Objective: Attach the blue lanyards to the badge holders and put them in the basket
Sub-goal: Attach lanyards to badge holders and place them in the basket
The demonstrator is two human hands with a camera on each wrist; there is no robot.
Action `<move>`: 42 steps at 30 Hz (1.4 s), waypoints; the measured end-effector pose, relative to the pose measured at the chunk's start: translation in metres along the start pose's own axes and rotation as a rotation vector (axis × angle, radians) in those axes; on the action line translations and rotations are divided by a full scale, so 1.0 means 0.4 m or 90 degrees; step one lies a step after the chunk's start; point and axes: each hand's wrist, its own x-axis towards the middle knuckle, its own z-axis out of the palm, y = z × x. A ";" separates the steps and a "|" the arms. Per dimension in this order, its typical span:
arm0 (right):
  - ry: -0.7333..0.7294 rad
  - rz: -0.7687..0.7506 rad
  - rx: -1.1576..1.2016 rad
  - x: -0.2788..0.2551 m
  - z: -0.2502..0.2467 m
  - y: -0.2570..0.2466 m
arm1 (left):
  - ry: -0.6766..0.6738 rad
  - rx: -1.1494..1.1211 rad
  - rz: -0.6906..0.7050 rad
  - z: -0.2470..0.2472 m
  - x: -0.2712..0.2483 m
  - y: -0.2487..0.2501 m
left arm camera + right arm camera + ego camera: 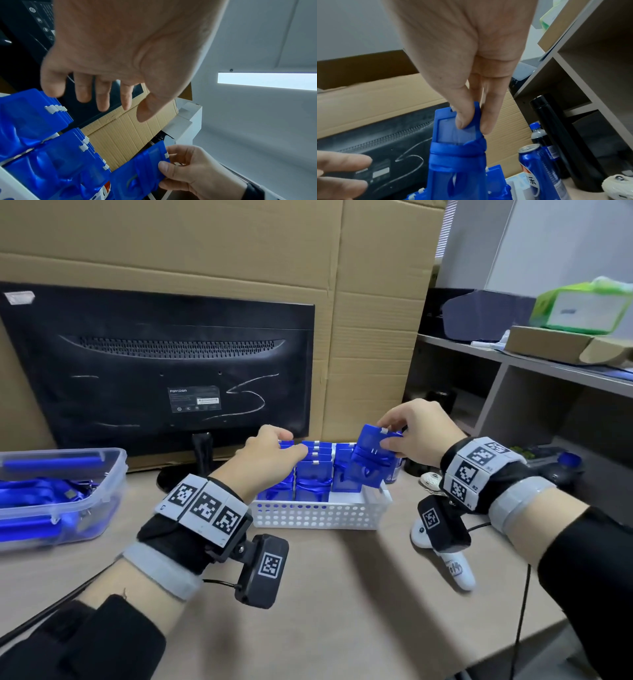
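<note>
The right hand [416, 433] pinches a lanyard-wrapped holder [371, 460] tilted above the basket's [318, 513] right end; the left hand [270, 455], fingers loose, rests over the filed rows. Best lowered upright into the right-hand gap, left hand steadying neighbours.

The basket [318, 513] floor is hidden beneath packed badge holders [313, 477].
</note>
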 end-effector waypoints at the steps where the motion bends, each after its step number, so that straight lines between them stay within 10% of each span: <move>1: -0.004 -0.006 -0.012 0.007 0.013 0.003 | 0.009 0.014 -0.017 -0.001 0.009 -0.007; 42: -0.161 0.030 -0.002 0.115 0.187 0.069 | 0.150 -0.002 -0.164 0.071 0.163 -0.074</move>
